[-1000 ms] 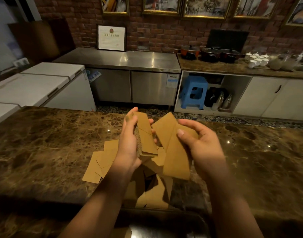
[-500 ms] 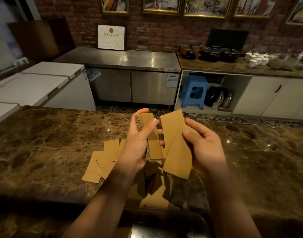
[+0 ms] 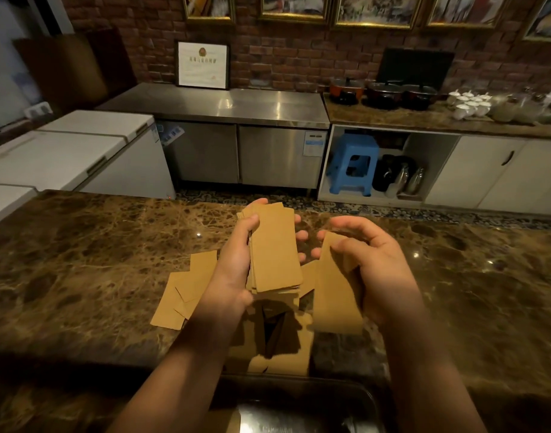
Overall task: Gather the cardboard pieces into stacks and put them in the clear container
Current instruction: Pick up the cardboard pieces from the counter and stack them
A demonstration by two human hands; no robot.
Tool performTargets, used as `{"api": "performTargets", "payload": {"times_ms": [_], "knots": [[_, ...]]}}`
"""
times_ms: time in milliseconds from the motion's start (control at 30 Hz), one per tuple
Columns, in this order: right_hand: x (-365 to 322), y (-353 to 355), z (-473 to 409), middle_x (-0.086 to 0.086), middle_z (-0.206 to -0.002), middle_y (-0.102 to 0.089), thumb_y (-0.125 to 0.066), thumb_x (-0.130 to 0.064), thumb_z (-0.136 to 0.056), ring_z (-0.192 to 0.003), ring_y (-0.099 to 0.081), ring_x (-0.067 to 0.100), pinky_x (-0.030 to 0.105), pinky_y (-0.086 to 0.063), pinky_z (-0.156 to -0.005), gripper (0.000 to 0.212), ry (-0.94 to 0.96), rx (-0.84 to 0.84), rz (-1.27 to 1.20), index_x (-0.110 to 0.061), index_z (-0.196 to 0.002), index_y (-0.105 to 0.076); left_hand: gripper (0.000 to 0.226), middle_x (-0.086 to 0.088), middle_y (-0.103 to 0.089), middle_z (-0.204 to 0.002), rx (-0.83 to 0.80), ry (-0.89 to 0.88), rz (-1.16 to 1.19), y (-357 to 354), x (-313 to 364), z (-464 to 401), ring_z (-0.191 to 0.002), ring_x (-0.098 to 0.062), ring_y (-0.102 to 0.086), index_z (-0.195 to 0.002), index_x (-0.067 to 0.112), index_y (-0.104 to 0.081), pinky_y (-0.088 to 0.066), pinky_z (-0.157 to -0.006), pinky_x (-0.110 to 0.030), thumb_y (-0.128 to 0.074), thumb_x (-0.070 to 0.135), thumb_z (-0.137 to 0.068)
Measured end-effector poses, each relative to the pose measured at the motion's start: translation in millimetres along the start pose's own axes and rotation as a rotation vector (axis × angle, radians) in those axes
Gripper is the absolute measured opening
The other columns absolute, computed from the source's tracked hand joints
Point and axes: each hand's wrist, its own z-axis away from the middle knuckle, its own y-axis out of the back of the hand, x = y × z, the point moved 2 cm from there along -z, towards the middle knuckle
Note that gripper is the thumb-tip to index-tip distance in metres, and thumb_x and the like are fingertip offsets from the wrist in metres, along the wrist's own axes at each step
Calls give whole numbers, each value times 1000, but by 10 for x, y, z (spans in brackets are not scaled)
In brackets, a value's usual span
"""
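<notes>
**Single piece just right of the stack, long axes near parallel**

Left hand (image 3: 236, 264) grips a stack of cardboard pieces (image 3: 274, 248) above the counter (image 3: 80, 260), thumb on the near long edge, fingertips showing past the far edge. Stack's long axis runs away from the body, top face toward the camera.

Right hand (image 3: 374, 267) pinches a single piece (image 3: 333, 295) by its upper end, fingers curled round it. It hangs tilted, long axis also roughly away-and-down, just beside the stack's right edge, not touching it as far as I can tell.

Judgement: the joining move is short and leftward; the right hand carries, the left only needs to receive. The piece likely needs a slight turn to lie flat on the stack's face.

Loose pieces (image 3: 186, 289) lie scattered on the counter below both hands (some in shadow, count unclear). Clear container (image 3: 355, 398) sits at the near edge, closest to the body, mostly hidden by the forearms
</notes>
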Motion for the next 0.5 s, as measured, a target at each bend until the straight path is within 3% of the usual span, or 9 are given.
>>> {"api": "performTargets", "payload": {"times_ms": [100, 233, 367, 500], "knots": [[-21, 30, -41, 3, -96, -77, -71, -21, -89, -81, -76, 20, 35, -61, -69, 22, 112, 8, 288, -28, -110, -70, 27, -19, -71, -113, -41, 11, -65, 1, 21, 6, -88, -38, -72, -124, 31, -56, -59, -64, -45, -44, 30, -100], [-51, -14, -131, -10, -104, -73, -72, -49, -82, -89, -72, 6, 28, -58, -75, 35, 129, -67, 507, -37, -115, -69, 30, -21, -61, -123, -143, 92, -317, 21, 27, 18, -88, -41, -68, -121, 32, -60, -57, -66, -49, -61, 30, -91], [-28, -52, -199, -5, -87, -76, -74, -38, -87, -74, -72, 8, 28, -56, -68, 10, 164, 7, 517, -28, -90, -75, 34, -14, -67, -107, -129, 120, -331, -24, 3, 48, -82, -37, -69, -120, 30, -60, -58, -66, -51, -62, 38, -86], [18, -34, -207, -1, -74, -77, -72, -34, -90, -65, -73, 13, 33, -56, -66, 21, 47, 37, 443, -17, -79, -75, 27, -21, -61, -121, -66, 141, -268, -29, -17, 50, -89, -45, -68, -118, 29, -62, -57, -65, -52, -60, 34, -91]]}}
